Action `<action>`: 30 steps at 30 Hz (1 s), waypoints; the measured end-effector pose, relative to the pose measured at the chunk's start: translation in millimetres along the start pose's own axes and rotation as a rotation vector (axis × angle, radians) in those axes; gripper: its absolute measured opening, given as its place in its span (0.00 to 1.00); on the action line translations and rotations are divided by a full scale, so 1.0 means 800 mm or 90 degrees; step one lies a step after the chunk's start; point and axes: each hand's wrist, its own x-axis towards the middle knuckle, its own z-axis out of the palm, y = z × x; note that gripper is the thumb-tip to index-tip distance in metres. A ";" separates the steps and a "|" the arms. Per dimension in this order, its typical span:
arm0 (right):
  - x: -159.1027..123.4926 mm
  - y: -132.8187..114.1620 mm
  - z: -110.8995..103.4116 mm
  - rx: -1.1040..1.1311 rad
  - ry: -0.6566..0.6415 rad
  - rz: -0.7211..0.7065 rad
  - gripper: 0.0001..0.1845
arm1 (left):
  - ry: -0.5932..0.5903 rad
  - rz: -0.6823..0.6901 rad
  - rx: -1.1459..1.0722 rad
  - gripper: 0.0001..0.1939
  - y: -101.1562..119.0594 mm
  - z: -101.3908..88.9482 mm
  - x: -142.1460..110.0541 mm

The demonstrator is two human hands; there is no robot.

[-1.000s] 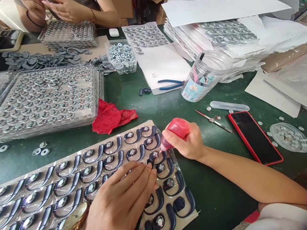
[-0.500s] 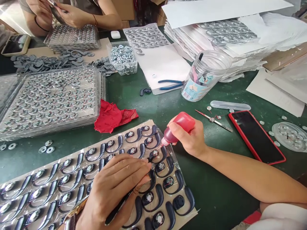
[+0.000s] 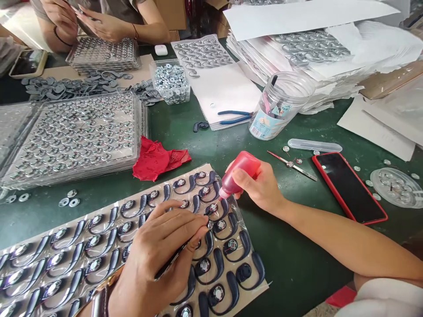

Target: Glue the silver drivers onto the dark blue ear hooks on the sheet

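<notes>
A clear blister tray (image 3: 109, 229) with several dark blue ear-hook parts lies on the green table in front of me. My right hand (image 3: 261, 187) grips a small red squeeze bottle (image 3: 239, 172), tip pointing down just above an ear-hook part (image 3: 214, 208) near the tray's right end. My left hand (image 3: 158, 259) rests on the tray with its fingers pinched round a thin dark tool (image 3: 172, 259). The tool's tip reaches toward that same part.
A red cloth (image 3: 158, 159) lies behind the tray. A stack of clear trays with metal discs (image 3: 69, 136) stands at the left. A red-cased phone (image 3: 348, 187), tweezers (image 3: 292, 166), a plastic jar (image 3: 279, 105) and blue pliers (image 3: 234, 116) lie to the right. Another person's hands (image 3: 82, 20) work at the far edge.
The red bottle's tip has lifted a little off the part and shifted up. My left hand has slid back toward me, which uncovers more of the dark tool.
</notes>
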 end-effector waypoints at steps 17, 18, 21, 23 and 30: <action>-0.040 0.010 0.004 -0.054 -0.046 -0.051 0.11 | -0.039 0.207 0.221 0.18 0.031 0.032 -0.045; -0.040 0.010 0.005 -0.067 -0.050 -0.051 0.10 | -0.058 0.216 0.238 0.18 0.033 0.031 -0.042; -0.041 0.011 0.005 -0.118 -0.048 -0.074 0.09 | -0.086 0.231 0.273 0.18 0.037 0.028 -0.039; -0.042 0.012 0.005 -0.148 -0.047 -0.094 0.08 | -0.071 0.247 0.272 0.17 0.037 0.027 -0.039; -0.038 0.010 0.008 -0.264 0.005 -0.178 0.10 | -0.085 0.223 0.259 0.18 0.038 0.027 -0.043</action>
